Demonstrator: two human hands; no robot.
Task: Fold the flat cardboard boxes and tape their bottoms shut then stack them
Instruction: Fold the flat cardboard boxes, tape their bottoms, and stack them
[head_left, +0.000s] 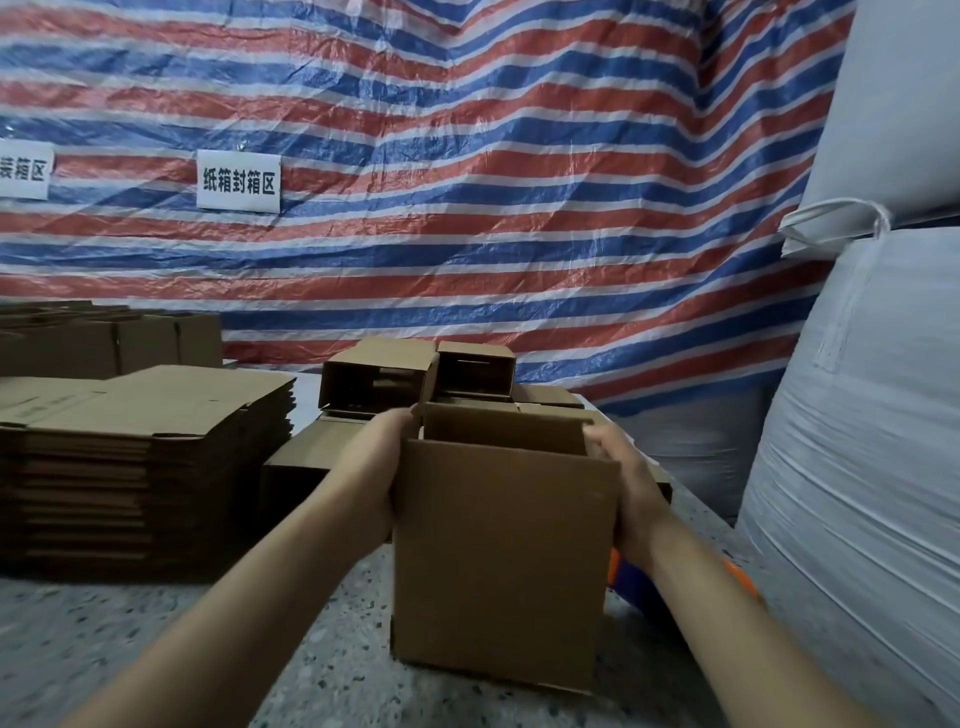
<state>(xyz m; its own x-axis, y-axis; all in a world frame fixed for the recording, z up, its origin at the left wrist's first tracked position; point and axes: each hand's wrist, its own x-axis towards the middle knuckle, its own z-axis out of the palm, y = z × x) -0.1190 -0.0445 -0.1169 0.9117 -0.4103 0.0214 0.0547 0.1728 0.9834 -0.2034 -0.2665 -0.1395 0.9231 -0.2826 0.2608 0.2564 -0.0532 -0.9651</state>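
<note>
Gripping an upright, open-topped cardboard box (501, 561) on the speckled table (156, 634), I have my left hand (376, 470) at its 9 o'clock wall and my right hand (626, 486) at 3 o'clock, equally near; finished boxes (415, 376) wait at 12 o'clock, likely the stacking spot.

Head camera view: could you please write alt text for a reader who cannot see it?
Two bare hands, left hand and right hand, hold an upright open cardboard box by its sides over a speckled table. Flat cardboard sheets are stacked at left; folded boxes stand behind, before a striped tarp.
</note>
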